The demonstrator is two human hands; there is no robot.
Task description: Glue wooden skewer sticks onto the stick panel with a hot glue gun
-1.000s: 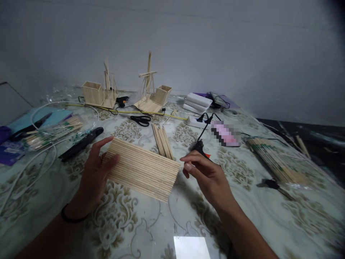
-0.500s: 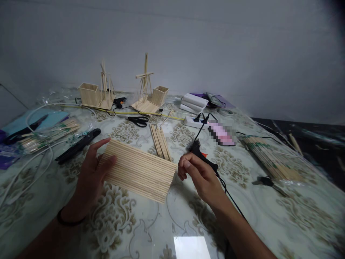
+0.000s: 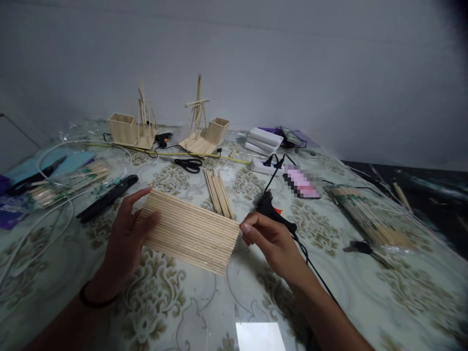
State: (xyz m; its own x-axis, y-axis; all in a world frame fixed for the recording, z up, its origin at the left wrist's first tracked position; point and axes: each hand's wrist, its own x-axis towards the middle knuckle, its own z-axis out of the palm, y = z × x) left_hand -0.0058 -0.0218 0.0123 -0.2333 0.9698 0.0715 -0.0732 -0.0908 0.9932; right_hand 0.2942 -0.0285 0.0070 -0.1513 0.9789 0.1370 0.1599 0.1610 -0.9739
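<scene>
A flat panel of thin wooden sticks (image 3: 190,231) laid side by side is held tilted above the table. My left hand (image 3: 127,239) grips its left end, with the thumb on the upper face and the fingers behind. At the panel's upper right corner, my right hand (image 3: 268,241) has its thumb and forefinger closed in a pinch on the edge. Any small bit between those fingertips is too small to see. Just beyond that hand lies a black glue gun (image 3: 270,207) with an orange trigger. Loose wooden sticks (image 3: 218,194) rest behind the panel.
Two stick-built models (image 3: 122,129) (image 3: 215,130) stand at the back by the wall. Black scissors (image 3: 188,165), a black cutter-like tool (image 3: 107,197), a power strip (image 3: 265,166) and a phone (image 3: 302,183) lie around. Bagged sticks (image 3: 369,217) and a key (image 3: 365,247) are at right.
My right fingertips have come in against the panel's upper right corner and pinch there. My left hand and the panel have barely moved.
</scene>
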